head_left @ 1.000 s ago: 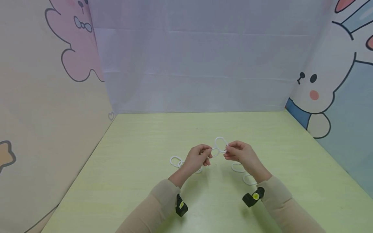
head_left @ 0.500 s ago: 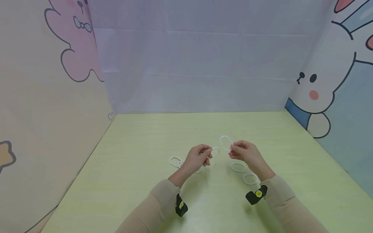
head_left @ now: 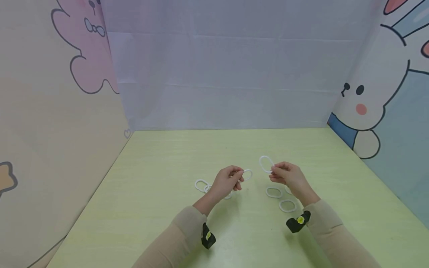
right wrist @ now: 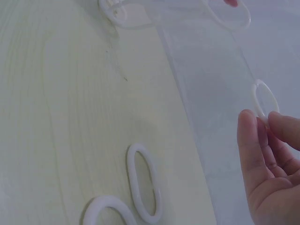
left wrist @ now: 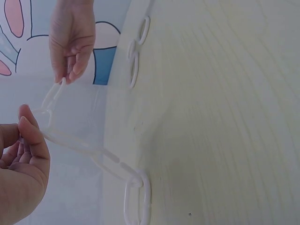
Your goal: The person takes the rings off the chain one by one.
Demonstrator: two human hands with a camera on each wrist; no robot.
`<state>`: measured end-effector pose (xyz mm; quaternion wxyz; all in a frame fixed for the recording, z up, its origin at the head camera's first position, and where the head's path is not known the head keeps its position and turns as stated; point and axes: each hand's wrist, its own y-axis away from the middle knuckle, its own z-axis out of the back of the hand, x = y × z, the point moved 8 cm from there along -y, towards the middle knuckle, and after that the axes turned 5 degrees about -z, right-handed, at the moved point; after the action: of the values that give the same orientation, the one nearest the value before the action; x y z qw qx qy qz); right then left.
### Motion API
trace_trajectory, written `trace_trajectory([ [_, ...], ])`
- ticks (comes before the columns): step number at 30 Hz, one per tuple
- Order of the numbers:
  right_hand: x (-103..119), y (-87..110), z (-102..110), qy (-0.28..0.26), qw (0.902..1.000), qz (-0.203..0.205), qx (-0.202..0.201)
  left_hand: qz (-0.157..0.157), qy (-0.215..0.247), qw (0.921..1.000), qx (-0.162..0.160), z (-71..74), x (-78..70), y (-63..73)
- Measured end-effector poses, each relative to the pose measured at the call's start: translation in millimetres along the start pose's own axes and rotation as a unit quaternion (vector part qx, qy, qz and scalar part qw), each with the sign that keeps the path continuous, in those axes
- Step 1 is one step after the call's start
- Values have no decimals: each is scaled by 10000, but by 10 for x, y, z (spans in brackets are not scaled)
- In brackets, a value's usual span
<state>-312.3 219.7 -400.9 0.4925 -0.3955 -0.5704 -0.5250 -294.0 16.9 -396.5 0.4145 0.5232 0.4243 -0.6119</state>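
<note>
My left hand (head_left: pixel 229 182) pinches the end link (head_left: pixel 251 174) of a white plastic chain, with its fingers curled. From that hand the chain (left wrist: pixel 70 139) slants down to the table in the left wrist view. Part of it shows beside the left wrist as linked loops (head_left: pixel 196 185); the rest is behind the hand. To the right, my right hand (head_left: pixel 291 180) pinches a separate white oval link (head_left: pixel 260 162) between thumb and fingertips, held up off the table. A gap lies between this link and the chain's end in the head view.
Two loose white links (head_left: pixel 280 206) lie on the pale green table (head_left: pixel 167 156) below the right hand, and another is partly hidden by the right wrist. A pale cloth (head_left: pixel 218 74) hangs behind the table. Cartoon-printed walls (head_left: pixel 395 156) flank it.
My right hand has moved right, carrying its link away from the chain's end, where the two overlapped in view. More of the loose links shows now. The left hand stays in place.
</note>
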Motion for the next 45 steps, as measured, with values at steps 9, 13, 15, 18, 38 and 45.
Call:
trace_trajectory([
  [9, -80, -43, 137, 92, 9997, 26, -235, 29, -51, 10000, -3, -13, 14, -5],
  [13, -111, -56, 186, 118, 9995, -15, -280, 51, -47, 10000, 5, -18, 16, -7],
  [15, -123, -62, 209, 149, 9995, -33, -287, 55, -45, 10000, 8, -20, 20, -10],
  [18, -142, -68, 242, 204, 9993, -63, -322, 40, -53, 10000, 9, -16, 26, -15],
  [38, -336, -125, 473, 506, 9953, -492, -668, 32, -28, 10000, 14, -10, 36, -23],
  [45, -380, -125, 493, 579, 9935, -653, -729, 121, 1, 9999, -1, 0, 35, -12],
])
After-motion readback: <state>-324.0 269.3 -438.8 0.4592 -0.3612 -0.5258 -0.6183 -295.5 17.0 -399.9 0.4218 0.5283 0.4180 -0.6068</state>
